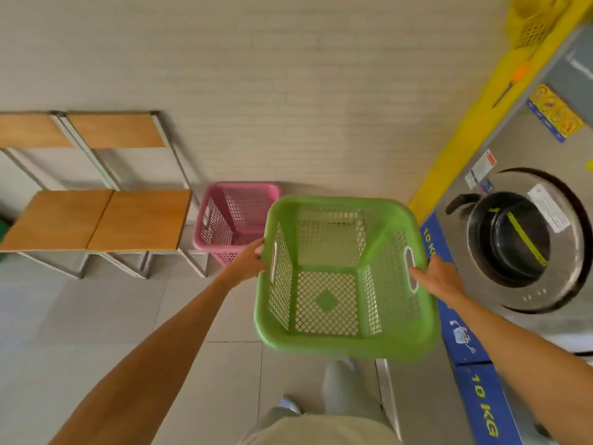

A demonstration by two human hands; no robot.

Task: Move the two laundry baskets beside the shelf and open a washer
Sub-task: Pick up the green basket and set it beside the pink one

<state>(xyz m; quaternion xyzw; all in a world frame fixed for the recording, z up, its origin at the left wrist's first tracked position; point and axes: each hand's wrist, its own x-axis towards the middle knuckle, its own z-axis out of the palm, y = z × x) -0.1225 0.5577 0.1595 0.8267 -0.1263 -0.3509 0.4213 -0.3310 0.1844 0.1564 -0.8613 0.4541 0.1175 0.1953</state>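
I hold an empty green laundry basket (346, 277) in the air in front of me. My left hand (248, 263) grips its left handle and my right hand (439, 279) grips its right handle. A pink laundry basket (236, 216) stands on the floor against the brick wall, just behind and left of the green one. On the right is a steel front-loading washer (526, 239) with its round door shut and a black handle on the door's left side.
Two wooden chairs (102, 216) with metal frames stand left of the pink basket, against the wall. A yellow basket (532, 24) sits on top of the washer bank. Blue "10 KG" panels (481, 403) run along the washer fronts. My legs and shoes show at the bottom.
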